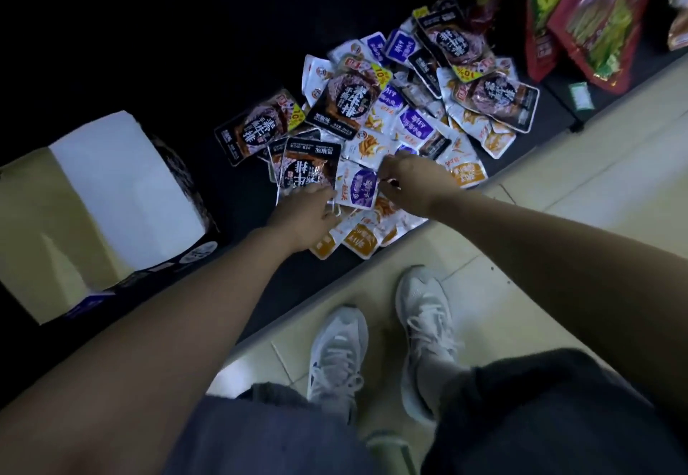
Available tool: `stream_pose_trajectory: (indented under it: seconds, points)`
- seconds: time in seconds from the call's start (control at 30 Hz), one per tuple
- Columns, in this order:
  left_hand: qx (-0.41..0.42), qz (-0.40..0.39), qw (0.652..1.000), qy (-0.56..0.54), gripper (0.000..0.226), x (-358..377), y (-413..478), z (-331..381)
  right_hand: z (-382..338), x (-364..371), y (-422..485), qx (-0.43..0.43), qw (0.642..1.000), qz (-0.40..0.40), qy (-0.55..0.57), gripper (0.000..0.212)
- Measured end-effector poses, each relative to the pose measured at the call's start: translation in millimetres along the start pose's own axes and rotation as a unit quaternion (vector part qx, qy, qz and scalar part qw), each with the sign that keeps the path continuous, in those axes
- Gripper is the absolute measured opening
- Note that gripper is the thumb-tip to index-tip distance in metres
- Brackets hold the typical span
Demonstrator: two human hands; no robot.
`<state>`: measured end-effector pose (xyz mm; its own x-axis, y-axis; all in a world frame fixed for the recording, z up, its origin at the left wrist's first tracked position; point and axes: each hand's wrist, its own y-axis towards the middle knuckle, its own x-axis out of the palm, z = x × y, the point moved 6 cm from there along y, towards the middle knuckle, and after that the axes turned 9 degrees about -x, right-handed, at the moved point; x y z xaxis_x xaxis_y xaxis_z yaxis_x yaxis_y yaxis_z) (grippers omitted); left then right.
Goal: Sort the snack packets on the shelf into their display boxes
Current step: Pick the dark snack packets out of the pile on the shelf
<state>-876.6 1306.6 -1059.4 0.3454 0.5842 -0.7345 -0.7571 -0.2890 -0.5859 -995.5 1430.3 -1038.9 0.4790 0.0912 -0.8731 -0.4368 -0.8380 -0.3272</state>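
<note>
The left hand [309, 210] and right hand [413, 176] were at a job barely begun. The display box [93, 214] on the shelf [238, 214] showed no packets inside, and the pile [409, 102] lay mixed to its right. The left hand's fingers curled round a dark packet [311, 169]; the right hand pinched a purple packet [357, 184].
</note>
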Motion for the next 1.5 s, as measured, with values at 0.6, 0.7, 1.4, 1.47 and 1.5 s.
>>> stream_pose_trajectory:
  seconds: [0.6,0.7,1.4,1.47,1.5]
  points:
    - [-0.277,0.142,0.933,-0.179,0.093,8,25,-49,35,31,13,0.149,0.979,0.135,0.042,0.055]
    - [-0.24,0.135,0.924,-0.265,0.08,6,24,-57,41,20,12,0.164,0.966,0.199,0.034,0.059]
    - [-0.098,0.232,0.961,-0.111,0.025,-12,35,-40,57,37,24,0.252,0.81,0.234,0.475,0.025]
    - [-0.154,0.245,0.949,-0.121,0.044,-11,34,-49,51,34,26,0.228,0.812,0.228,0.486,0.044]
    - [-0.193,0.23,0.944,-0.136,0.059,-10,33,-54,48,33,28,0.218,0.825,0.218,0.474,0.052]
